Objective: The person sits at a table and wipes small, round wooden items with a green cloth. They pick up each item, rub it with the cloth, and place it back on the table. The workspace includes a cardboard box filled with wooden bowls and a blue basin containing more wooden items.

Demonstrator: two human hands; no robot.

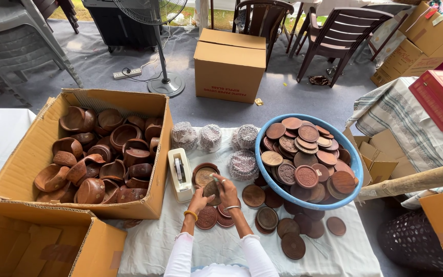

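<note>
hands: our left hand [199, 197] and right hand [226, 191] both close around one brown disc [212, 190], just left of the blue basin [352, 149] | risk: disc may slip onto discs below and chip | risk: elbows may nudge loose discs off the worktop [149, 241]

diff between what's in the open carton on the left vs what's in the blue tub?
The open carton holds deep, hollow brown bowls, tumbled at all angles; the blue tub holds flat round brown discs, stacked mostly face-up. The bowls look plain and smooth; several discs show carved patterns. The carton is square cardboard, the tub round. Both lots share the same reddish-brown colour, and both containers are nearly full.
</note>
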